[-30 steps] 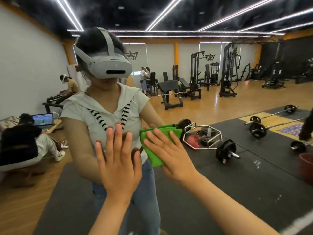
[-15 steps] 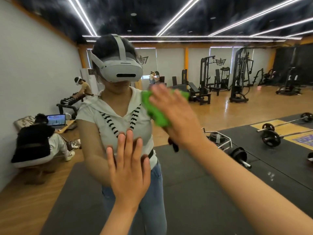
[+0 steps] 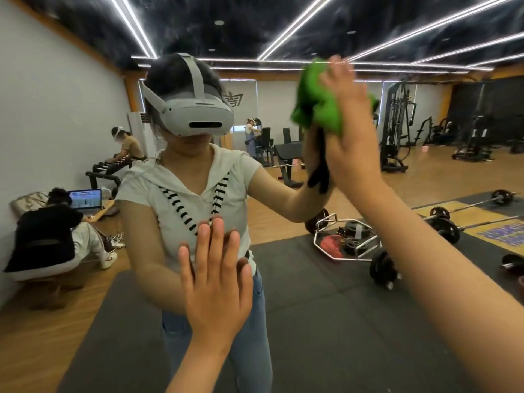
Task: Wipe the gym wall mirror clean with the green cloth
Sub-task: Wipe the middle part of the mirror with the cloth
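The wall mirror (image 3: 326, 321) fills the whole view and reflects me wearing a white headset. My right hand (image 3: 350, 129) is raised high on the glass, fingers straight, pressing the bunched green cloth (image 3: 316, 102) flat against the mirror. The cloth shows to the left of the hand and partly behind it. My left hand (image 3: 217, 282) lies flat on the glass lower down, fingers spread and pointing up, holding nothing.
The glass reflects the gym behind me: a black floor mat, a hex bar with plates (image 3: 351, 239), barbells (image 3: 450, 222), weight machines (image 3: 397, 131) at the back right, and people sitting by a laptop (image 3: 85, 198) on the left.
My right hand has swept the green cloth up the mirror and to the right, from chest height to above head height. My left hand has stayed flat on the glass.
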A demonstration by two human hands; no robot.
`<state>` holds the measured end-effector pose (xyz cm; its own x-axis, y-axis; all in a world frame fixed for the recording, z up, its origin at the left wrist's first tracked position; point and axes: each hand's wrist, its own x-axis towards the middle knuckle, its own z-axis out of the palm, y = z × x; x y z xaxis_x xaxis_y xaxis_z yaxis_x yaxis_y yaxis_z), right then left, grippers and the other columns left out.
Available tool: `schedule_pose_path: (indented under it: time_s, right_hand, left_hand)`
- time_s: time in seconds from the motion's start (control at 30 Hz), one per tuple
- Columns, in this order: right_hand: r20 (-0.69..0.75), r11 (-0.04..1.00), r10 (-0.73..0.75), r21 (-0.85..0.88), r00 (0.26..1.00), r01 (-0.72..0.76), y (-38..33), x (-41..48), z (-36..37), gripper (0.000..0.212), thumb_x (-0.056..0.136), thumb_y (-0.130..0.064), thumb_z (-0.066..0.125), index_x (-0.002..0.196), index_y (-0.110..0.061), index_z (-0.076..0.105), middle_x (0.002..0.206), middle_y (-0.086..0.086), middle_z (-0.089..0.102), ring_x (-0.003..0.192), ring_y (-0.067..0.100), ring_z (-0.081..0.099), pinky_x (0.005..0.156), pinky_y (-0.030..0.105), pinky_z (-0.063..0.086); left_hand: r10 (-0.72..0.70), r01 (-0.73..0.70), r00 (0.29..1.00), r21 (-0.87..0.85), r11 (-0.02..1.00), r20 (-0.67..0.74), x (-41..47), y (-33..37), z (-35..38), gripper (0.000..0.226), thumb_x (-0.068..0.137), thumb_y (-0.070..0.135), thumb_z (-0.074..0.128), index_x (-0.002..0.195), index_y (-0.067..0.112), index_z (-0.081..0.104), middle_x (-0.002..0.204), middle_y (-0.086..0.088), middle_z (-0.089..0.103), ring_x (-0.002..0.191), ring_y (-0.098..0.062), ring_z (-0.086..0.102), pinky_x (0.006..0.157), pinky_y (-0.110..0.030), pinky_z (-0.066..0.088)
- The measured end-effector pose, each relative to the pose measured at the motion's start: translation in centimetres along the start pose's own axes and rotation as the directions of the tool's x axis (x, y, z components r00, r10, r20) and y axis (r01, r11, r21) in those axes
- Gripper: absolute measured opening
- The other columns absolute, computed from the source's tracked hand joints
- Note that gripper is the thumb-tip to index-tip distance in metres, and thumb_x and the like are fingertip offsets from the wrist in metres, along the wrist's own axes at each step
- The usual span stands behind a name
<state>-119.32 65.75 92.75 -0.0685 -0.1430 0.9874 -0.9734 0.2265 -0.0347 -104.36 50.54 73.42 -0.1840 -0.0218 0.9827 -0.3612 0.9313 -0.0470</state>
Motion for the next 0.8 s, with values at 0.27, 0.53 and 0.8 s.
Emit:
schedule_pose_path:
  time_s: [0.27, 0.53, 0.8]
  right_hand:
    - [0.270, 0.895, -0.425, -0.021, 0.864, 0.446, -3.2, -8.2, 3.4, 0.081, 0.074, 0.018, 0.066, 0.145, -0.006, 0.035, 0.155, 0.010, 0.038, 0.146, 0.017, 0.020, 0.125, 0.036, 0.005]
    - [-0.130, 0.981, 0.192, 0.040, 0.973, -0.189, -0.9, -4.8, 0.9, 0.065, 0.085, 0.008, 0.039, 0.150, -0.002, 0.035, 0.159, 0.006, 0.025, 0.151, 0.015, 0.011, 0.125, 0.029, -0.002]
    - [0.237, 0.959, -0.250, -0.073, 0.939, 0.274, 2.9, -9.1, -0.5, 0.073, 0.084, 0.003, 0.048, 0.152, -0.012, 0.027, 0.166, -0.004, 0.013, 0.153, 0.013, 0.008, 0.125, 0.037, 0.003]
  left_hand:
    - [0.007, -0.007, 1.000, -0.010, 1.000, -0.007, 0.0, -0.1, 0.0, 0.052, 0.103, 0.030, 0.039, 0.150, 0.008, 0.033, 0.167, -0.005, 0.013, 0.155, -0.024, 0.009, 0.126, -0.048, 0.007]
    - [0.006, -0.006, 1.000, -0.001, 1.000, -0.010, 0.0, -0.1, 0.1, 0.053, 0.101, 0.030, 0.041, 0.148, 0.006, 0.035, 0.169, -0.005, 0.007, 0.156, -0.023, 0.009, 0.126, -0.047, 0.006]
    - [0.006, -0.006, 1.000, -0.009, 1.000, -0.011, 0.0, 0.0, 0.0, 0.052, 0.101, 0.030, 0.041, 0.148, 0.007, 0.036, 0.169, -0.004, 0.008, 0.155, -0.024, 0.011, 0.126, -0.048, 0.007]
